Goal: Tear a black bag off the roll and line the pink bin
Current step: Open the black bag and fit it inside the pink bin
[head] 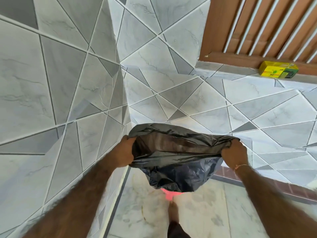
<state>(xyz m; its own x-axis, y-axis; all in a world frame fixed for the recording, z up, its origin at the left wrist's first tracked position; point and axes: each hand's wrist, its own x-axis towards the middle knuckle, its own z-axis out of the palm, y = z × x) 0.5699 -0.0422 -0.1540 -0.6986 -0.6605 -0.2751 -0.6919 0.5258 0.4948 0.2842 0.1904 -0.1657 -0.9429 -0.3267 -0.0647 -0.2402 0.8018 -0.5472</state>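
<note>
A black bag (178, 170) hangs in front of me with its mouth spread wide. My left hand (124, 152) grips the left side of the mouth and my right hand (234, 155) grips the right side, each with fingers closed on the plastic. The bag's body sags down between them. Below it, only a small patch of the pink bin (169, 194) shows on the floor; the bag hides the rest. No roll is in view apart from a box.
Grey patterned tiled walls meet in a corner straight ahead. A yellow-green box (278, 71) lies on a ledge at the upper right, under a brown wooden grille (257, 28). My foot (173, 215) stands on the pale marble floor just behind the bin.
</note>
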